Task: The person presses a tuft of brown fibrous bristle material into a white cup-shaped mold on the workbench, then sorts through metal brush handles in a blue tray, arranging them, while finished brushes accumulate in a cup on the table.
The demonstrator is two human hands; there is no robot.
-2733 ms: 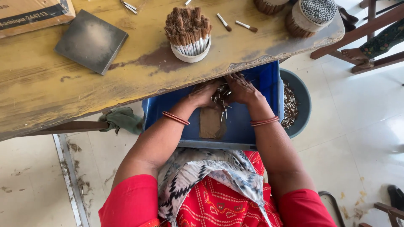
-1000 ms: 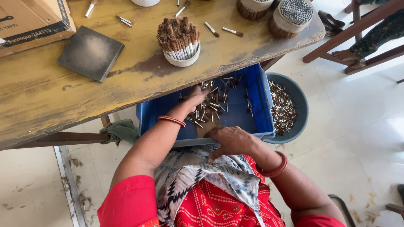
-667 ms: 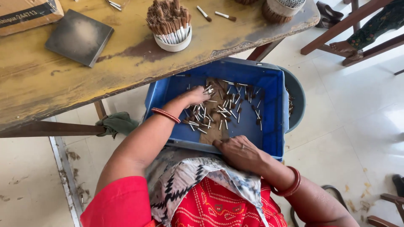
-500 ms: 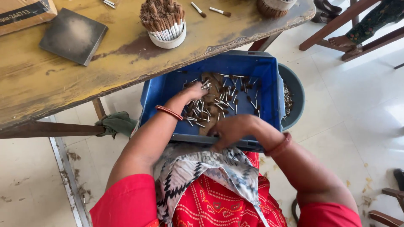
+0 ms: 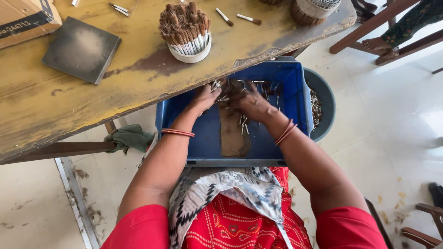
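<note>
From the head camera, both hands reach into a blue tray (image 5: 210, 138) held on the lap, its far end tucked under the yellow bench (image 5: 138, 78). The left hand (image 5: 205, 97) and right hand (image 5: 253, 103) curl their fingers loosely over a heap of small rolled sticks (image 5: 242, 121) at the tray's far end; whether either actually grips any cannot be told. A white cup of bundled sticks (image 5: 187, 30) stands on the bench above.

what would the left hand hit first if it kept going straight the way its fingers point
Probably the small rolled sticks heaped at the far end of the blue tray; the left hand already reaches them. Beyond them likely the tray's far wall, hidden under the table edge.
</note>
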